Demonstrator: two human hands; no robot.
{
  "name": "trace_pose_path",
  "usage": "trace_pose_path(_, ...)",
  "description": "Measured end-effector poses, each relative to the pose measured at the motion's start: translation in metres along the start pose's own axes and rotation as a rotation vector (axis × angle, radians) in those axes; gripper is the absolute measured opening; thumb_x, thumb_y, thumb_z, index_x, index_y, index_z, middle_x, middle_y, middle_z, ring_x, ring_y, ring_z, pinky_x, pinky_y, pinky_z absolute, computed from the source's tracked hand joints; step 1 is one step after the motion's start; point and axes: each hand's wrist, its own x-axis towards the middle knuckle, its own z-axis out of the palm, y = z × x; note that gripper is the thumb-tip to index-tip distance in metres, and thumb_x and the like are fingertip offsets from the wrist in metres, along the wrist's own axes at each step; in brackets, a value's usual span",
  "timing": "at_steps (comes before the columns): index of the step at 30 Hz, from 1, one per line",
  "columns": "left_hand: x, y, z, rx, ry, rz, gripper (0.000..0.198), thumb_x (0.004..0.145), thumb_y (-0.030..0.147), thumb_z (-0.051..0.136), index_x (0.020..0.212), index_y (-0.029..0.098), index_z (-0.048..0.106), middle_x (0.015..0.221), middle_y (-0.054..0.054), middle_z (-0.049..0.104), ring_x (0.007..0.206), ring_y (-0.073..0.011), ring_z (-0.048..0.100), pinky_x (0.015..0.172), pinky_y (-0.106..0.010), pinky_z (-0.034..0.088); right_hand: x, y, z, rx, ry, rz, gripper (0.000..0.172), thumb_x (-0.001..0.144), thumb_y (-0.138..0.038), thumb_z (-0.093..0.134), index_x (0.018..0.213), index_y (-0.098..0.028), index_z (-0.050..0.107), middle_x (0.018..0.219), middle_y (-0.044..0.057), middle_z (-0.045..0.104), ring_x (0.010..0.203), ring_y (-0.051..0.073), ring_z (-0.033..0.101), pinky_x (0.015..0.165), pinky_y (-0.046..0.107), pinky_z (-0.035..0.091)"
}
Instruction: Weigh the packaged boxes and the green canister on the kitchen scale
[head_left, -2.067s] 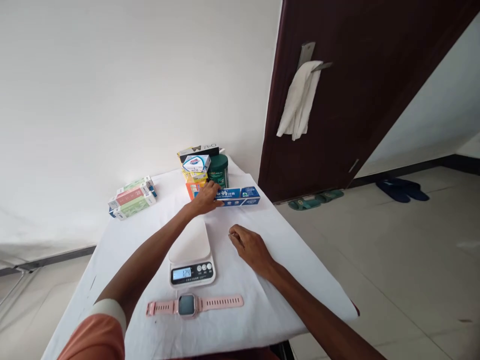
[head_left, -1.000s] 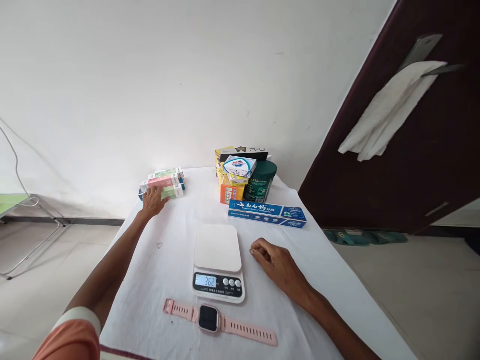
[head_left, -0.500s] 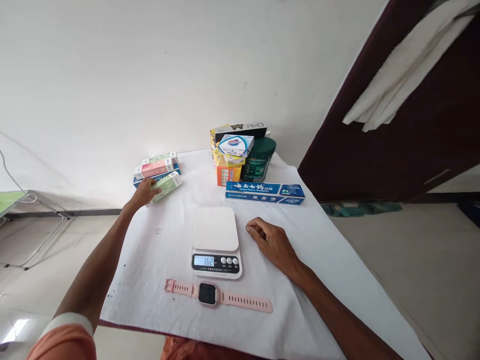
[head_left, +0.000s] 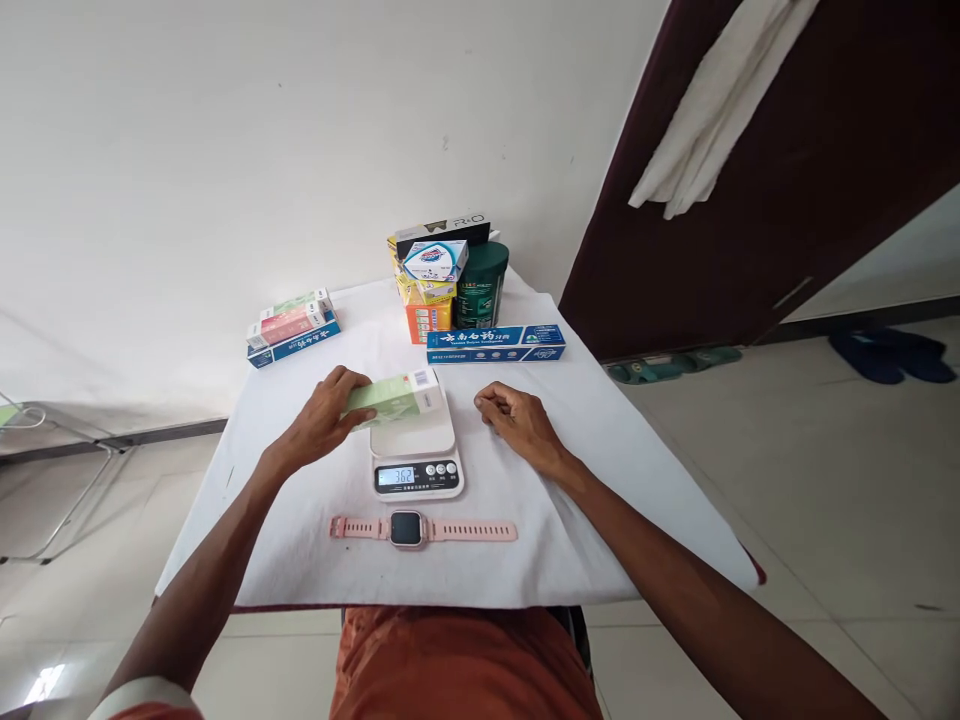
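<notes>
Clock centred on scale [head_left: 420, 443], twelve toward wall [head_left: 225, 150]. Our left hand [head_left: 330, 410] between nine and ten, fingers and thumb closed round left end of pale green box [head_left: 390, 399]; box over scale, touching or not we cannot tell. Our right hand [head_left: 517, 425] at three on white cloth [head_left: 570, 540], fingers curled in, nothing seen in grasp. Display [head_left: 396, 477] reads 362. Pink watch [head_left: 409, 529] at six, blue toothpaste box [head_left: 495, 354] at one, green jar [head_left: 482, 285] behind it, stacked boxes [head_left: 289, 330] at ten.

Rust-orange garment [head_left: 465, 665], orange left sleeve [head_left: 161, 713], pale cuff [head_left: 146, 691], left hand [head_left: 324, 412] and right hand [head_left: 523, 422] bare
</notes>
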Motion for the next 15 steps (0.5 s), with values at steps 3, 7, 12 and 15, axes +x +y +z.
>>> trace_pose_path(3, 0.002, 0.001, 0.013, 0.015, -0.036, 0.025, 0.021, 0.099, 0.034, 0.058, 0.116, 0.022, 0.056, 0.112, -0.008, 0.060, 0.096, -0.0238, 0.060, 0.083, -0.040, 0.048, 0.000, -0.001, 0.000, -0.002, -0.006, 0.003, 0.027, 0.090, -0.046, 0.054, 0.082, -0.021, 0.063, 0.067, 0.000, 0.062, 0.060, 0.015, 0.054, 0.061, 0.028, 0.043)
trace_pose_path(7, 0.002, 0.000, 0.014, 0.031, -0.045, 0.023, 0.026, 0.099, 0.038, 0.059, 0.119, 0.021, 0.058, 0.113, -0.010, 0.061, 0.100, -0.0256, 0.061, 0.086, -0.042, 0.050, 0.000, 0.000, 0.000, 0.006, -0.006, 0.018, 0.027, 0.090, -0.046, 0.055, 0.082, -0.021, 0.063, 0.067, 0.000, 0.062, 0.061, 0.015, 0.054, 0.061, 0.028, 0.043)
trace_pose_path(12, -0.005, -0.009, 0.003, -0.102, 0.106, -0.048, 0.055, 0.091, 0.057, 0.069, 0.133, 0.024, 0.058, 0.123, -0.010, 0.063, 0.113, -0.0266, 0.063, 0.096, -0.042, 0.052, -0.001, 0.001, 0.000, 0.004, -0.007, 0.028, 0.027, 0.089, -0.046, 0.056, 0.082, -0.021, 0.063, 0.067, 0.001, 0.062, 0.061, 0.015, 0.055, 0.061, 0.029, 0.044)
trace_pose_path(15, -0.014, -0.028, 0.010, -0.246, 0.410, -0.208, 0.046, 0.099, 0.059, 0.053, 0.126, 0.023, 0.063, 0.119, -0.009, 0.068, 0.110, -0.0237, 0.067, 0.097, -0.041, 0.053, -0.001, 0.001, 0.000, 0.005, -0.002, 0.019, 0.027, 0.090, -0.046, 0.056, 0.082, -0.021, 0.063, 0.067, 0.001, 0.062, 0.062, 0.015, 0.055, 0.061, 0.029, 0.044)
